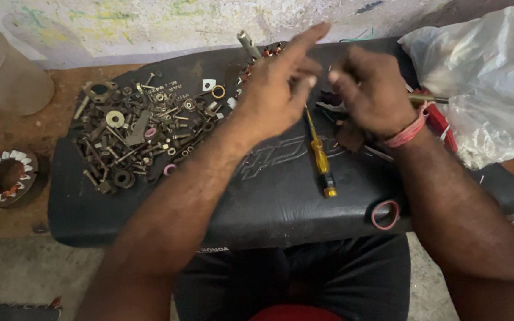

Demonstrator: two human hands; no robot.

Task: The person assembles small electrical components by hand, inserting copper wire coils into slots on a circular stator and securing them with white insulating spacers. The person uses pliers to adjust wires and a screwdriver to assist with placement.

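Note:
My left hand [281, 83] and my right hand [371, 89] are raised together over the far middle of a black padded seat [281, 196]. Their fingertips meet around something small that I cannot make out. The left index finger points up and away. A red thread band circles my right wrist. Just below the hands lies a screwdriver [319, 156] with a yellow handle, pointing away from me.
A heap of several bolts, nuts and washers [141, 134] covers the seat's left part. A pink ring [385, 214] lies near its front right edge. A clear plastic bag [489, 77] sits at right, a wound stator [4, 177] and a grey container [4, 71] at left.

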